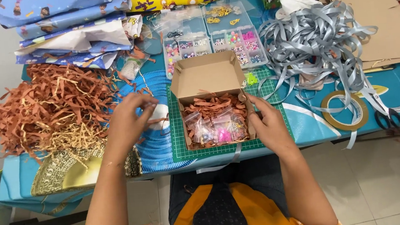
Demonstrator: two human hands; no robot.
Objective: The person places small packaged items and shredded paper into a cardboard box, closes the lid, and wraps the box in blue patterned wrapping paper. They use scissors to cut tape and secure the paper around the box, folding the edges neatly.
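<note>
1. A table under a blue patterned cover fills the upper view, crowded with craft supplies.
2. At ten o'clock lies a wide heap of brown shredded paper, with paler straw-coloured shreds at its lower edge.
3. At two o'clock sits a loose tangle of grey ribbon, with flat brown cardboard beyond it at one o'clock.
4. At eleven o'clock, folded sheets of blue printed wrapping paper are stacked.
5. A green cutting mat lies at centre, and on it stands an open cardboard box, lid flap raised toward twelve o'clock. Inside are brown shreds and small clear bags of beads.
6. Just beyond the box at twelve o'clock is a clear compartment bead organiser.
7. At three o'clock lies a roll of tape, with black-handled scissors just beside it.
8. The left hand, at nine o'clock of the box and apart from it, has its fingertips pinched narrowly together on something too small to identify.
9. The right hand rests against the box's three o'clock wall, fingers loosely curled and touching the side, gripping nothing else.
</note>
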